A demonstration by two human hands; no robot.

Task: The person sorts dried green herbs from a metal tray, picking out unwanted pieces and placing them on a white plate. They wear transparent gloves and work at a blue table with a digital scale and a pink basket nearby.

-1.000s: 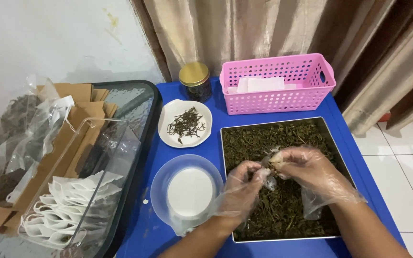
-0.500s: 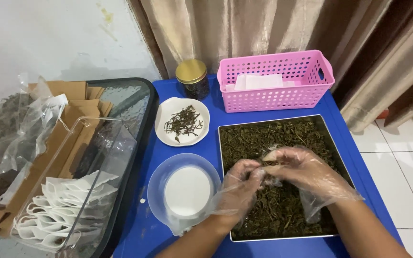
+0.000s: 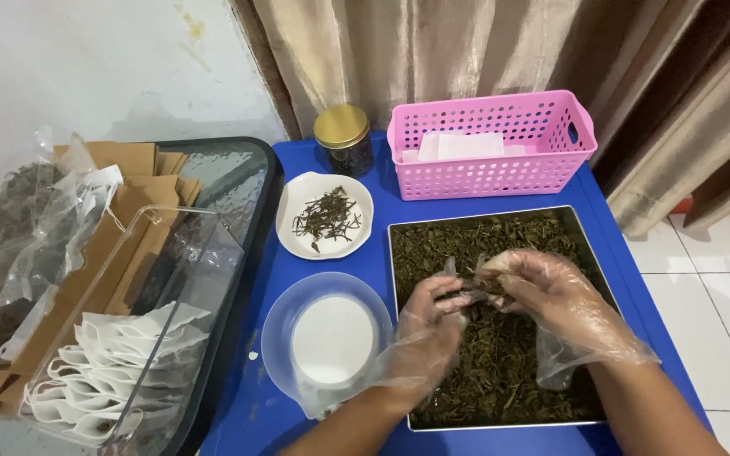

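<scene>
Left hand (image 3: 433, 325), covered by a loose clear plastic glove; held over the middle of the tray, fingers (image 3: 454, 291) drawn together and pinching a small pale object (image 3: 476, 283) at its left side; whether this object is a filter bag cannot be told.

Right hand (image 3: 555, 295), likewise gloved in clear plastic; held just beside the left hand, fingers curled and pinching the same small pale object from the right; the two hands are met fingertip to fingertip above the leaves.

Shallow rectangular metal tray (image 3: 589, 236), filled with dark green dried leaves (image 3: 500, 371); set on the right part of the blue desk (image 3: 382, 165); the hands are held directly over it.

Small round white dish (image 3: 293, 236), bearing a loose scatter of thin dark dried sprigs; placed left of the tray's far corner.

Round translucent plastic container with a white inside (image 3: 331, 338); placed near the left wrist, beside the tray.

Dark glass jar with a gold lid (image 3: 342, 135); stood at the far edge of the desk, just beside the basket.

Pink perforated plastic basket (image 3: 492, 173), holding flat white sheets; placed beyond the tray.

Clear plastic bin of white paper bags (image 3: 120, 371); laid on a dark glass-topped surface at the left, beside brown cardboard pieces (image 3: 141, 160) and clear bags of dark leaf (image 3: 10, 245).
</scene>
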